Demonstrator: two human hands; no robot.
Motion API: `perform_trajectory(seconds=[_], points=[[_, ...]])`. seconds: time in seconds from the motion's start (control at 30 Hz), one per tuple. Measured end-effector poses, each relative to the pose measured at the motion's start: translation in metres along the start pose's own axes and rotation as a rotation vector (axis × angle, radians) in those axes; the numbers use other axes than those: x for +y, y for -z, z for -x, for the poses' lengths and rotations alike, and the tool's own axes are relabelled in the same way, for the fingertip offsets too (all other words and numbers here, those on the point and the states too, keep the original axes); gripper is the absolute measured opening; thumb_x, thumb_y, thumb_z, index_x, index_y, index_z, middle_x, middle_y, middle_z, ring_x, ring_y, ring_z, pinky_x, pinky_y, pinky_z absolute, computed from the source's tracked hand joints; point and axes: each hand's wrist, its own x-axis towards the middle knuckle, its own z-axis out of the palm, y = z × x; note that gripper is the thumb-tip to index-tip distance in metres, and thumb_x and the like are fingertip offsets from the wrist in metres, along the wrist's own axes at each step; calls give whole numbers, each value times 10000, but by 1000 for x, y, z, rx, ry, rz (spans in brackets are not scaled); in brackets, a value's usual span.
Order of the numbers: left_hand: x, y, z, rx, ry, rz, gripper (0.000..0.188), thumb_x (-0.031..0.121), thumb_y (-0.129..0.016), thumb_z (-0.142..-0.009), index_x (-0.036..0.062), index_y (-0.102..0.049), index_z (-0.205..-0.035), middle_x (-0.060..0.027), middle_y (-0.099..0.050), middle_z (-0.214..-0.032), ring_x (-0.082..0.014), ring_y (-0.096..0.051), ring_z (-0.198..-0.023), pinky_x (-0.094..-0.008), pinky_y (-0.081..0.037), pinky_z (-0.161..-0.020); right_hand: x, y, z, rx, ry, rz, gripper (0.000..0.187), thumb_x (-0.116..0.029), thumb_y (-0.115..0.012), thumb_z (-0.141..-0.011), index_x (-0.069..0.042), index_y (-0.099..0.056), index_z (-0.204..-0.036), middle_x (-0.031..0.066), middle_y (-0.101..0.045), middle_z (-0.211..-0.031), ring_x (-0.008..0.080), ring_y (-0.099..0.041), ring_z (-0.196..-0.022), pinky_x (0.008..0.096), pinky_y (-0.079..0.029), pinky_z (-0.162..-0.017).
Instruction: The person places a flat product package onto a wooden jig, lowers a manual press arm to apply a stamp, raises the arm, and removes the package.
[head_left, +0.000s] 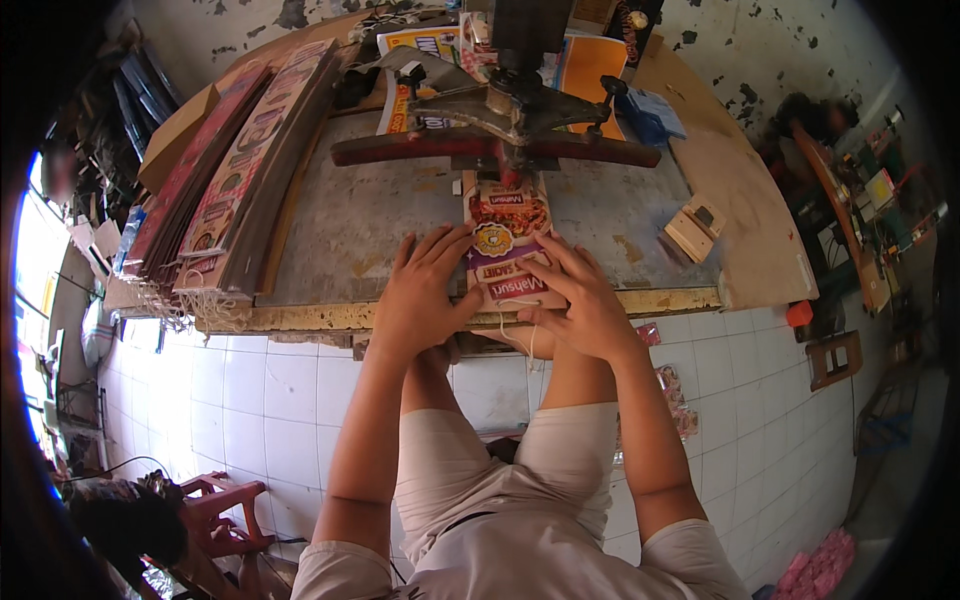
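A long printed card (508, 268) in red, purple and cream lies flat on the grey metal worktop. A thin pale string hangs from its near end, over the table's front edge. My left hand (428, 285) rests on the card's left edge, with the fingers stretched out and the thumb near its close end. Along the right edge lies my right hand (588, 300), fingers spread and touching the print. The far end of the card goes under a dark press (515, 115) with a red crossbar (420, 148).
Stacks of similar printed strips (245, 165) with strings stand at the left of the table (620, 240). A tan block-shaped object (692, 228) sits to the right, with a blue plastic item (655, 115) behind it. A red stool (222, 510) stands on the tiled floor.
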Motion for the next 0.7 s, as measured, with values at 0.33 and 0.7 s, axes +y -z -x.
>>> perform_trajectory(seconds=[0.33, 0.7], points=[[2, 5, 0, -16, 22, 17, 649, 266, -737, -938, 79, -665, -1555, -96, -640, -1677, -338, -509, -1627, -614, -300, -1385, -8, 2, -1, -5, -6, 48, 671, -486, -886, -963, -132, -751, -1518, 167, -498, -1772, 384, -456, -1657, 608, -355, -1346], [6, 5, -2, -35, 48, 32, 637, 242, -738, -939, 78, -652, -1548, -95, -627, -1688, -349, -509, -1625, -611, -299, -1389, -6, 2, 0, -25, -22, 24, 702, -478, -909, -937, -142, -754, -1533, 154, -484, -1800, 402, -433, -1675, 612, -321, -1358]])
